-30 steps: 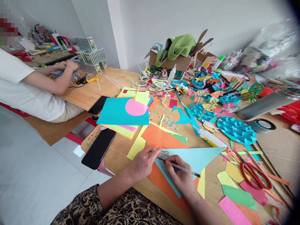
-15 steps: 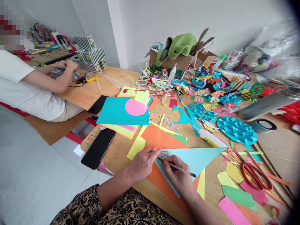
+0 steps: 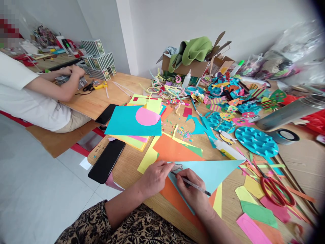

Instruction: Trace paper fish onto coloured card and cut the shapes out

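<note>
My right hand [image 3: 194,189] is closed around a slim pen [image 3: 195,186], its tip at the edge of a small grey fish-shaped piece [image 3: 177,167]. That piece lies near the left corner of a light blue paper sheet [image 3: 213,173]. With its forefinger stretched out, my left hand [image 3: 156,178] presses down at the piece's left side; its other fingers are partly hidden. Beneath the blue sheet are orange paper [image 3: 175,149] and yellow paper [image 3: 147,162]. To the right rest red-handled scissors [image 3: 278,191] and a glue bottle [image 3: 230,150].
A black phone [image 3: 106,161] lies at the left edge. Behind it is a stack topped by teal paper [image 3: 124,120] and a pink disc [image 3: 147,116]. Colourful paper fish [image 3: 232,120], a tape roll [image 3: 284,136] and cut paper [image 3: 257,213] crowd the right. Another person's hands [image 3: 73,71] work at far left.
The pen and my right hand have shifted very slightly, the pen's rear end dipping a little to the left and downward. My left hand, the fish-shaped piece and the paper stay put.
</note>
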Demonstrator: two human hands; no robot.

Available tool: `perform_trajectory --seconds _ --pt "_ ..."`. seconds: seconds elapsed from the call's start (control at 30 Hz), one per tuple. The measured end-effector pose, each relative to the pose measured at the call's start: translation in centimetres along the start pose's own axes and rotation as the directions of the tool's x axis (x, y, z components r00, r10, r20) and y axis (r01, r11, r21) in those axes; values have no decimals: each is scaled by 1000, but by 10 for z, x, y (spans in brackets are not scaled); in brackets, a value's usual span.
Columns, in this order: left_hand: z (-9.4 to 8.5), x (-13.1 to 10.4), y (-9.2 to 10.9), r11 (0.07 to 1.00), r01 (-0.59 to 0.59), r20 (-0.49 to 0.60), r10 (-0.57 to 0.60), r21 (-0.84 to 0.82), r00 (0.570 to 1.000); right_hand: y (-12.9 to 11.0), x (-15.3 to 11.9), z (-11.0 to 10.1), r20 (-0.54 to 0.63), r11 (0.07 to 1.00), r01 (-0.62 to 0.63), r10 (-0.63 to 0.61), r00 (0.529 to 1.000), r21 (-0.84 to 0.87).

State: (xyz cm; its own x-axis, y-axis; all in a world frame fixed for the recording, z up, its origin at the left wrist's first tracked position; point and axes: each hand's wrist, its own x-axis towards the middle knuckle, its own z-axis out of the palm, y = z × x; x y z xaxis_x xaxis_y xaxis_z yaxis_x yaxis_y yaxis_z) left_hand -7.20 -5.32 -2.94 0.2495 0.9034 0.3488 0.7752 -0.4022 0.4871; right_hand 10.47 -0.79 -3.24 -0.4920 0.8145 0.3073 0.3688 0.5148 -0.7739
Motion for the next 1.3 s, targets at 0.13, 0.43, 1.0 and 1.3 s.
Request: perform_trajectory --seconds 0.13,0.43,1.0,1.3 --pt "0 1 1 1000 -16 -8 16 13 1000 -1 -1 -1 4 1000 20 -20 1000 -6" --pt "0 2 0 999 -33 -34 34 24 999 1 -4 -1 -7 1000 -16 16 1000 2" --pt "-1 3 0 996 -81 -38 83 41 996 4 -3 0 -12 997 -76 76 997 21" --pt "1 3 -1 996 -74 -38 76 57 996 0 0 -1 -26 995 -97 98 995 28"
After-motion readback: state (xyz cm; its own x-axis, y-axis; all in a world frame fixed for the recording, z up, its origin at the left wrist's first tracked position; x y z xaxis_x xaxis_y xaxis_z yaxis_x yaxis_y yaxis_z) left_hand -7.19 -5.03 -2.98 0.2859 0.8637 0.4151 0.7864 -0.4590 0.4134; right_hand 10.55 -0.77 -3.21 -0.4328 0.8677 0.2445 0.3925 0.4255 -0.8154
